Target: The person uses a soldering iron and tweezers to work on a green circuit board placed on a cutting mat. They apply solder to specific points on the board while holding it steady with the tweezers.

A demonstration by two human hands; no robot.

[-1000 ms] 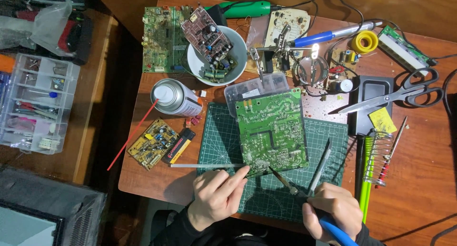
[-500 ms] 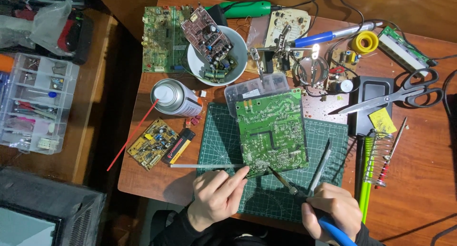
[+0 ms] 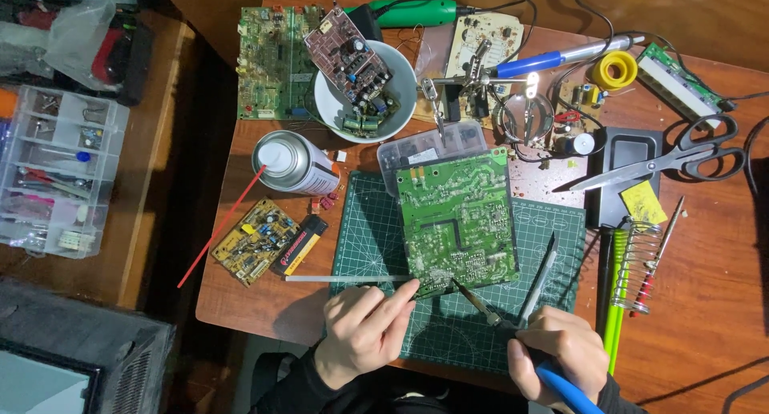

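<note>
Right hand (image 3: 557, 354) is gripping a blue-handled soldering iron (image 3: 481, 306), fingers wrapped tight, tip touching the near edge of the green circuit board (image 3: 456, 214) lying on the cutting mat (image 3: 360, 230). Left hand (image 3: 364, 330) fingers are pinching solder wire (image 3: 344, 278) at that same edge.

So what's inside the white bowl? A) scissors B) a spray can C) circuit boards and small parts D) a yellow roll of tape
C: the white bowl holds a reddish circuit board and small electronic parts; nothing else on the list is in it.
</note>
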